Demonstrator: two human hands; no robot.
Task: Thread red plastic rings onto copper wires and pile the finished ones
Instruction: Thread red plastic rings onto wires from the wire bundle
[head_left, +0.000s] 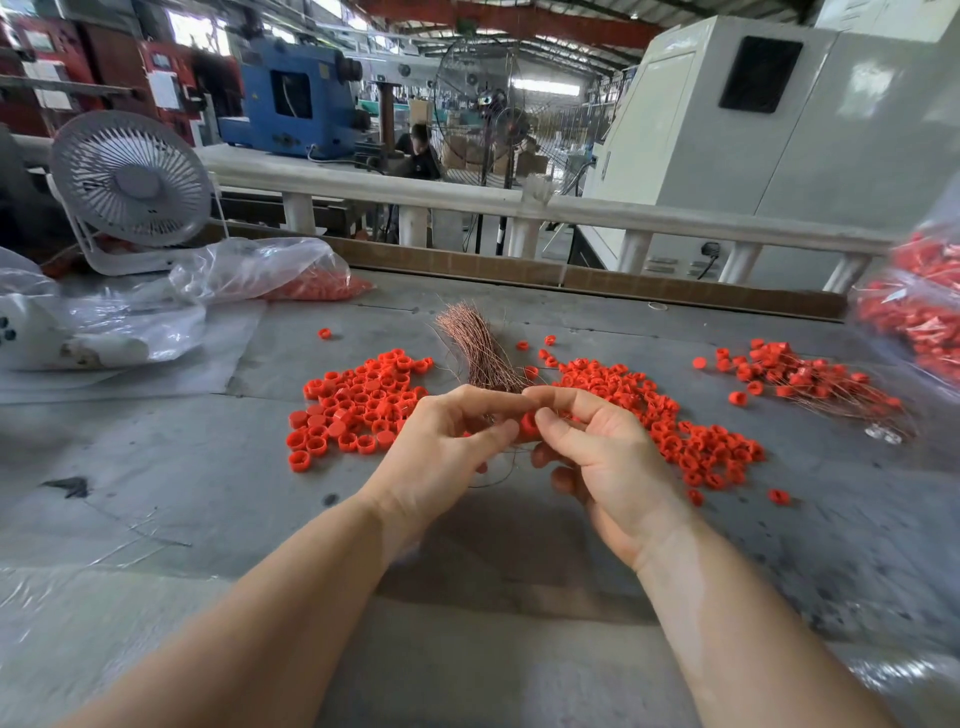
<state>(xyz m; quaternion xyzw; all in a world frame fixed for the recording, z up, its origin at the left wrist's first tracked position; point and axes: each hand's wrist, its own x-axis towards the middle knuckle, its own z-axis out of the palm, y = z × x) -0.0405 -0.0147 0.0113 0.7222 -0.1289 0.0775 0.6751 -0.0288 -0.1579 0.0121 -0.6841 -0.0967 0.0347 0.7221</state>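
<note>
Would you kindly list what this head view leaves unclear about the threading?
- Red plastic ring between left hand and right hand: fingers cover it, so threading is unclear.
- Thin copper wire below it: too fine to follow.
- Clear bags of red parts: blurred, cut by the right edge.

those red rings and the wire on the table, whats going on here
A person is threading a red ring onto a thin copper wire, both hands meeting over the grey table. The right hand pinches the ring; the left hand pinches the wire. Loose rings lie either side of a copper wire bundle, and finished ones are piled far right.
</note>
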